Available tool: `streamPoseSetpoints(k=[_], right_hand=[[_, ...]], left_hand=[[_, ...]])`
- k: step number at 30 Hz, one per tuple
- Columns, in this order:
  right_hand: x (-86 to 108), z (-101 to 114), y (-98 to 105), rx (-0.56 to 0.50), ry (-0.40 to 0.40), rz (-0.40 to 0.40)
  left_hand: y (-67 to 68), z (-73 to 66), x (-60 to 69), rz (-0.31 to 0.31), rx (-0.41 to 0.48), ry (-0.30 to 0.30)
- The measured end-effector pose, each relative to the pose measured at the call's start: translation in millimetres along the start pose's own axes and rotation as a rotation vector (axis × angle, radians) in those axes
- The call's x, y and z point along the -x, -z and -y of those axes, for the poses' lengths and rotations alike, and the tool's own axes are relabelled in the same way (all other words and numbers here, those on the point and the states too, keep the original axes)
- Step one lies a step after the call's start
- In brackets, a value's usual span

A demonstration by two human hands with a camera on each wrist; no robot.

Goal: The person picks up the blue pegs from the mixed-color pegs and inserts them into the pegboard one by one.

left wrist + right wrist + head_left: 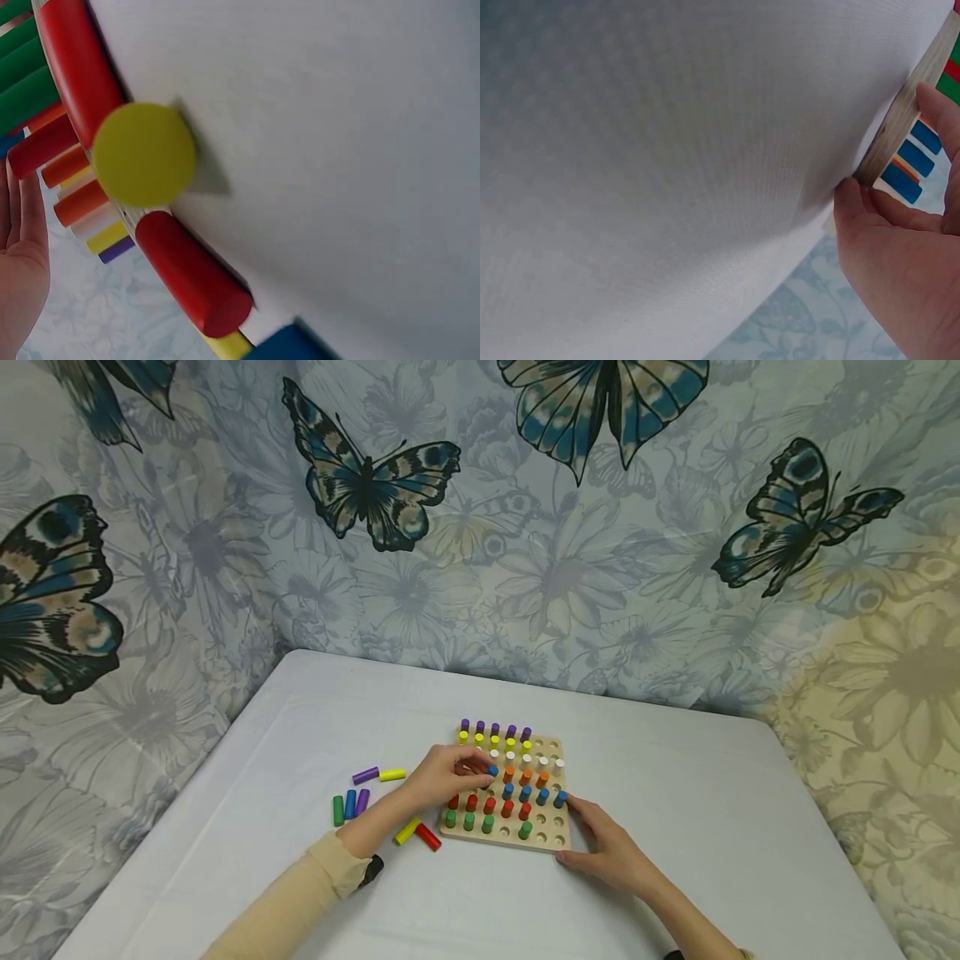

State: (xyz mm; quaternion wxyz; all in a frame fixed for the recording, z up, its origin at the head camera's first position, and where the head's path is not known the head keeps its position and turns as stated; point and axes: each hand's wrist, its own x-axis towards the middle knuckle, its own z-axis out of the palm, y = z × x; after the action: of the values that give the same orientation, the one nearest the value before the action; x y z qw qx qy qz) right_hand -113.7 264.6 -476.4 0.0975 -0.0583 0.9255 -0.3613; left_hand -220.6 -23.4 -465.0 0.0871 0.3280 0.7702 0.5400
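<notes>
A wooden pegboard [504, 841] stands on the table with rows of purple, yellow, white, orange, blue, red and green pegs. In the head view the left hand [437, 777] is over the board's left side, its fingertips pinching a blue peg [492, 771] above the holes. The right hand [611, 852] holds the board's right edge, thumb at the near corner; the right wrist view shows that hand [900, 247] gripping the board's wooden edge [892, 135]. In the left wrist view part of a hand [22, 262] shows at the left edge, beside the pegs.
Left of the board lie loose pegs: purple [365, 775], yellow [392, 774], green [338, 811] and blue [350, 804]. Another yellow peg [407, 832] and a red peg [428, 837] lie near the left forearm. A butterfly-patterned wall [570, 585] rises behind the white table [675, 777].
</notes>
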Motion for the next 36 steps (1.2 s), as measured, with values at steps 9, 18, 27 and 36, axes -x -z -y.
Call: streamPoseSetpoints(k=[9, 18, 27, 36], right_hand=[[-0.6, 0.5, 0.7, 0.000, 0.006, -0.003], [-0.3, 0.6, 1.3, 0.001, 0.008, 0.001], [-0.2, -1.2, -0.2, -0.006, 0.007, 0.000], [-0.5, -1.4, -0.8, -0.002, 0.004, -0.001]], left_hand=[[-8.3, -0.1, -8.0, 0.063, -0.092, -0.047], [-11.3, -1.9, -9.6, 0.096, -0.202, -0.049], [-12.3, -0.7, -8.9, 0.102, -0.230, -0.026], [-9.6, -3.0, -6.1, 0.100, -0.235, -0.001]])
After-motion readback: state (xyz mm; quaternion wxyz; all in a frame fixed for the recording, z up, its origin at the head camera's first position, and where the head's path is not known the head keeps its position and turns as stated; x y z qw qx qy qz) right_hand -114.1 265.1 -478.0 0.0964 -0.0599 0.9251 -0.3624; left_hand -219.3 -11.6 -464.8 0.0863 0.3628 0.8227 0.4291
